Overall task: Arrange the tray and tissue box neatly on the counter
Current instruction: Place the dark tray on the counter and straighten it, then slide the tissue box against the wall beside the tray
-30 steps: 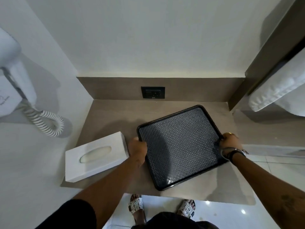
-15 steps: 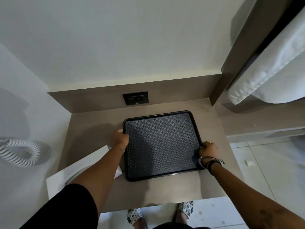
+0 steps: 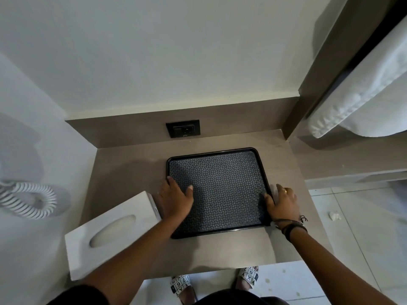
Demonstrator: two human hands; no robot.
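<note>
A black tray (image 3: 222, 183) with a patterned floor lies flat in the middle of the grey-brown counter (image 3: 220, 249), its sides nearly parallel to the back wall. My left hand (image 3: 176, 200) rests over the tray's left rim, thumb on the tray floor, fingers spread. At the tray's right rim my right hand (image 3: 283, 202) lies with its thumb on the rim and its fingers on the counter. A white tissue box (image 3: 114, 232) sits askew at the counter's front left corner, just left of my left wrist, untouched.
A black wall socket (image 3: 183, 128) sits in the backsplash behind the tray. A coiled white cord (image 3: 28, 200) hangs on the left wall. White towels (image 3: 363, 102) hang on the right above a lower ledge. My sandalled feet (image 3: 182, 285) show below the counter's front edge.
The tray was turned from a skewed angle to square with the wall and set flat. Both hands loosened from gripping its edges to resting with fingers spread. The camera view shifted left.
</note>
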